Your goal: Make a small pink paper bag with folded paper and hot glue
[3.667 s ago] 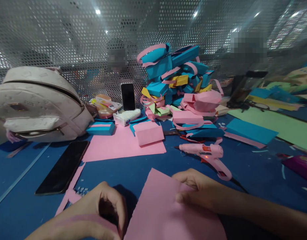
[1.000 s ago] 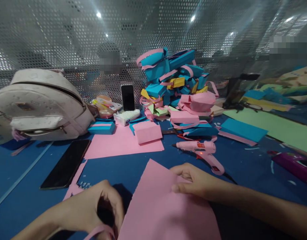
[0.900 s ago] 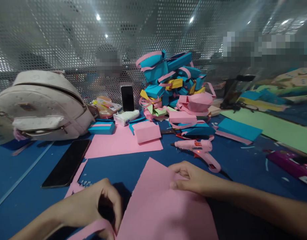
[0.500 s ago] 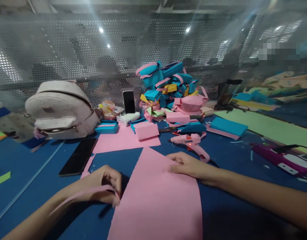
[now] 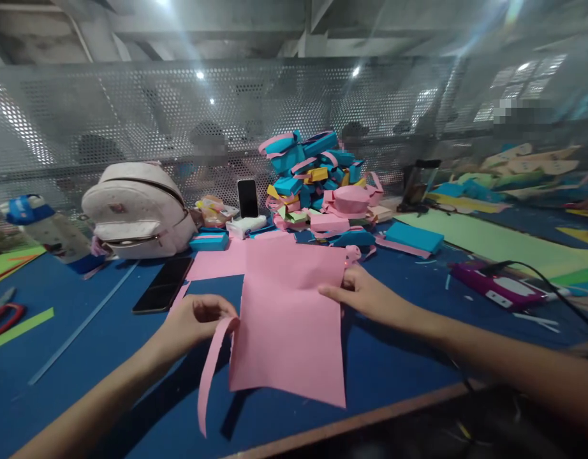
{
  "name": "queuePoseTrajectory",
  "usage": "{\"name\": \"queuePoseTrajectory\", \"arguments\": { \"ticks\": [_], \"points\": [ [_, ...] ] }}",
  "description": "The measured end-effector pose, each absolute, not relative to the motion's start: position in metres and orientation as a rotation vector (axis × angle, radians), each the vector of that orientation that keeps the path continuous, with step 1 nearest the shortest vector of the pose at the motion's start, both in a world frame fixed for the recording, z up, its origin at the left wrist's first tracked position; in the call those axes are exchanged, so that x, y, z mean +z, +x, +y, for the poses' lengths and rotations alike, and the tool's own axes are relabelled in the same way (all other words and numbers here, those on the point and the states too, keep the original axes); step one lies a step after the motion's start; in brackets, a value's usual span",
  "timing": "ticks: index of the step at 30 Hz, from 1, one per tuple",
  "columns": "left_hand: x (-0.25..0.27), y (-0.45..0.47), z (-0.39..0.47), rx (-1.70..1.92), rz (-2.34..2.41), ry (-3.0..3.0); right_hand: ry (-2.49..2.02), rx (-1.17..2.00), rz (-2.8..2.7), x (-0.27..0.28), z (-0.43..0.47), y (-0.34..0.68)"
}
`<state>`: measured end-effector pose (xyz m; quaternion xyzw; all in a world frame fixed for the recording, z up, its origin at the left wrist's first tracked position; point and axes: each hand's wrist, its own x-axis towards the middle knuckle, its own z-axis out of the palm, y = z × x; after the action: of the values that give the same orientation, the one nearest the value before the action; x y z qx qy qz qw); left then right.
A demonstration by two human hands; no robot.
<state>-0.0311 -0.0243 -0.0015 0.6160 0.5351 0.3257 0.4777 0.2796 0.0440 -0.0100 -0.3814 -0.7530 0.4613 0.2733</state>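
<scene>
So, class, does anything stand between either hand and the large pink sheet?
Nothing visible stands between the right hand and the large pink sheet it grips. At the left hand, only the pinched pink strip could intervene, beside the sheet's left edge; whether they are joined is unclear.

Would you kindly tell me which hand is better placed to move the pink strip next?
Probably the left hand: it pinches the pink strip near its top, while the right hand grips the pink sheet.

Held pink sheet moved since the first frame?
Yes: the pink sheet shifted up the view against the flat black phone. Its top, level with the phone's middle then, now sits above the phone's far end.
</scene>
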Motion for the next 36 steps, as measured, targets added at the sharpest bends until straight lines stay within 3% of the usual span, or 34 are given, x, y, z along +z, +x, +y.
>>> {"name": "queuePoseTrajectory", "arguments": {
  "ticks": [13,36],
  "points": [
    [0.002,-0.016,-0.049,0.875,1.298,1.7,-1.041,1.201,-1.94,-0.016,0.036,0.292],
    [-0.024,-0.018,-0.046,0.994,1.285,1.405,-1.035,1.159,-1.971,-0.014,0.035,0.295]
  ]
}}
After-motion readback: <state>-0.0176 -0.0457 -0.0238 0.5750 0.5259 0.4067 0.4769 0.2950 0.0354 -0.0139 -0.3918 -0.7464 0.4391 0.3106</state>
